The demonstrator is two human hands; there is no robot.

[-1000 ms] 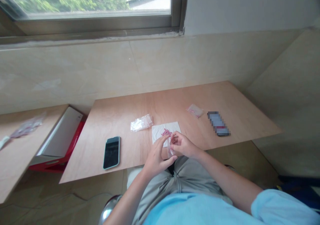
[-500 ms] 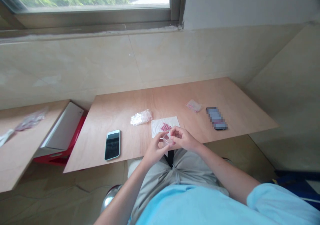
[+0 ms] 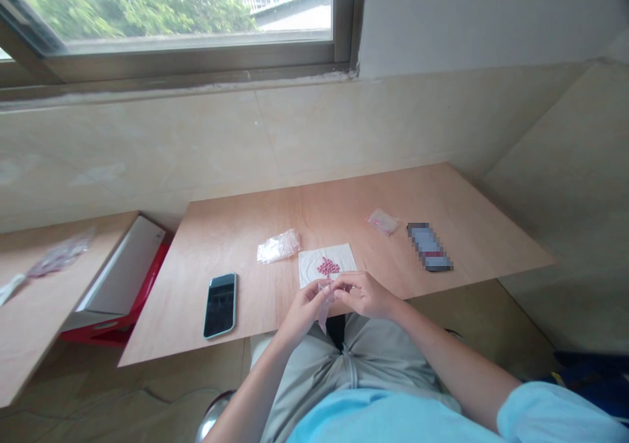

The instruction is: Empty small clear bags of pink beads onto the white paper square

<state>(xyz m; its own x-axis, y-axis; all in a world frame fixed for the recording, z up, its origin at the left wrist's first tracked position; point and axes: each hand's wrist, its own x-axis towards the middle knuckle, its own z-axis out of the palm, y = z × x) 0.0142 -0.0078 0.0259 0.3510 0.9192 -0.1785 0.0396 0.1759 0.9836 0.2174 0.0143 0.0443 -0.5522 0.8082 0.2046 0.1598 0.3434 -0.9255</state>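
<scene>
My left hand [image 3: 303, 308] pinches a small clear plastic bag [image 3: 323, 317], which hangs down over the table's front edge. My right hand [image 3: 364, 292] is closed, its fingertips meeting the top of the same bag; whether a bead is also between them I cannot tell. Just beyond both hands lies a white paper napkin [image 3: 308, 266] with a cluster of small pinkish-red beads [image 3: 327, 266] on it. The hands cover the napkin's near edge.
On the wooden table [image 3: 255, 213], a stack of clear bags [image 3: 278, 246] lies left of the napkin. A small bag with pink contents [image 3: 382, 221] and a phone with a blurred screen [image 3: 429, 246] lie to the right. Another phone [image 3: 220, 305] lies at the left.
The bag, earlier held spread between both hands, now hangs downward from the fingers. My hands have drawn closer together, and the view has tilted up slightly.
</scene>
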